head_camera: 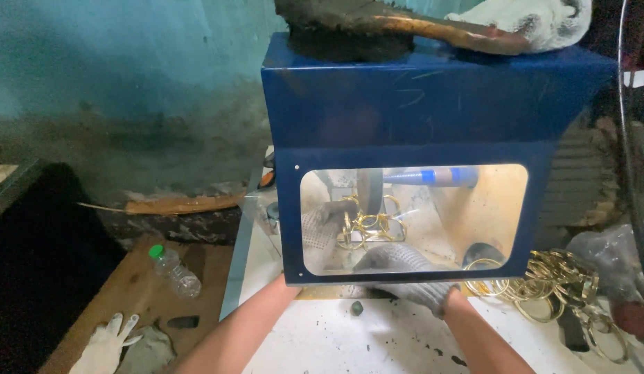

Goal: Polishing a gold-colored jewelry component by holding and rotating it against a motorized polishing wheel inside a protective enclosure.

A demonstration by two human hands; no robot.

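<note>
A dark blue metal hood with a clear window stands in front of me on a white bench. Both my gloved hands reach in under it. My left hand and my right hand together hold a bunch of gold-coloured rings against a dark wheel seen through the window. A blue and grey tube lies behind the wheel inside the hood.
A heap of gold rings lies on the bench at the right of the hood. A plastic bottle with a green cap and a white glove lie on a wooden board at the lower left. A rag sits on top of the hood.
</note>
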